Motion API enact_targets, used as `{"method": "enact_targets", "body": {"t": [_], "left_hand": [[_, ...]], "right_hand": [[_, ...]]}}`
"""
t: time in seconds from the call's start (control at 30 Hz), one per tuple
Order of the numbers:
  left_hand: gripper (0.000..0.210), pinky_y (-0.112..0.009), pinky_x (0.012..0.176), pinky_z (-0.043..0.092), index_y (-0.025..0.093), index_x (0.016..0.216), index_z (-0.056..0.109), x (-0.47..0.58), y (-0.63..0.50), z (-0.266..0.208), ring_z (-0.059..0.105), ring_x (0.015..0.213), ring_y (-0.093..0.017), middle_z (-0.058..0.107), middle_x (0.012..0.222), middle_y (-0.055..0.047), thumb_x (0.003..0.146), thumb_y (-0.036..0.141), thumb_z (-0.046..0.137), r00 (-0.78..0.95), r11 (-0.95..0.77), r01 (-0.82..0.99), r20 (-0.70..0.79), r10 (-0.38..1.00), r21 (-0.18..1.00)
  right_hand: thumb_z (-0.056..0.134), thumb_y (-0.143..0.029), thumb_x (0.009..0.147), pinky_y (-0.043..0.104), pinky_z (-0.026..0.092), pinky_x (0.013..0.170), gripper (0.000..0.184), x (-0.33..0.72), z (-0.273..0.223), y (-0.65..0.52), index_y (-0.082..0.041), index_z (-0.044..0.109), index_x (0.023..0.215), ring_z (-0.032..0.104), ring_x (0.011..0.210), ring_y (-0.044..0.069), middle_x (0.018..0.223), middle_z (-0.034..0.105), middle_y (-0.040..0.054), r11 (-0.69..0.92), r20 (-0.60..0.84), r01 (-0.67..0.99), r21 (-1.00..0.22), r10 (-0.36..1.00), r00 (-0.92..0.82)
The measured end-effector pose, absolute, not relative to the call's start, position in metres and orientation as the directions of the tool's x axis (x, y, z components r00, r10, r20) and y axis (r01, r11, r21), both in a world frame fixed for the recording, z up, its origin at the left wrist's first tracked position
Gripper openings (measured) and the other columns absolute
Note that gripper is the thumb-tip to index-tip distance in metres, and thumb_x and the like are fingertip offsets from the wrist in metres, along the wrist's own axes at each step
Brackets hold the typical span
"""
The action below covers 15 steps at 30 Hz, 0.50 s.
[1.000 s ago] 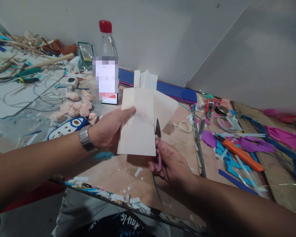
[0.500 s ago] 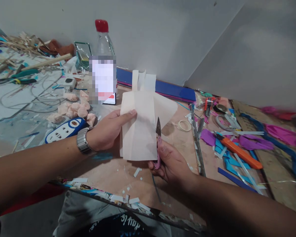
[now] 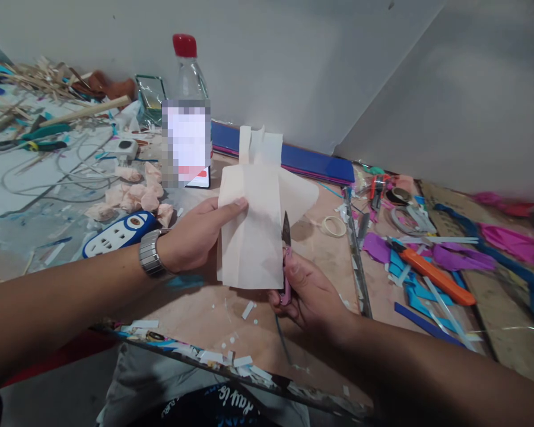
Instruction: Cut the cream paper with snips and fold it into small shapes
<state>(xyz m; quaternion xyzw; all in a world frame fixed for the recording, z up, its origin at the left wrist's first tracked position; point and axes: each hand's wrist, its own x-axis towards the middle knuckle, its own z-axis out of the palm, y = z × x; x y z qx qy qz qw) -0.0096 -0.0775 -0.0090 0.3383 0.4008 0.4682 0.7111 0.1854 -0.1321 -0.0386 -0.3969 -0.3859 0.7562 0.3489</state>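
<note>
Left hand point(image 3: 200, 237) pinches folded pale paper point(image 3: 258, 237) beneath its thumb; right hand point(image 3: 314, 290) grips scissors point(image 3: 287, 256), blade just beyond its curled fingers, at paper's edge. Folding appears done, cutting unfinished; cut length cannot be confirmed.

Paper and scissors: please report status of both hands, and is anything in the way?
Left hand grips paper by left edge. Right hand holds scissors at paper's right edge. Tape roll lies apart, not in the way.
</note>
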Motion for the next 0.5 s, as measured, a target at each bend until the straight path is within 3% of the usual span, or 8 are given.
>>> {"method": "enact_targets", "body": {"t": [0.5], "left_hand": [[0.031, -0.044, 0.086, 0.06, 0.011, 0.104, 0.071, -0.0091, -0.0789, -0.0096, 0.075, 0.095, -0.032, 0.078, 0.091, -0.013, 0.085, 0.036, 0.075, 0.231, 0.325, -0.402, -0.249, 0.941, 0.856]], "right_hand": [[0.075, -0.067, 0.078, 0.015, 0.027, 0.043, 0.053, 0.1837, -0.0375, -0.1331, -0.021, 0.06, 0.099, 0.046, 0.052, 0.007, 0.062, 0.055, -0.0039, -0.501, -0.398, -0.229, -0.834, 0.836, -0.378]]}}
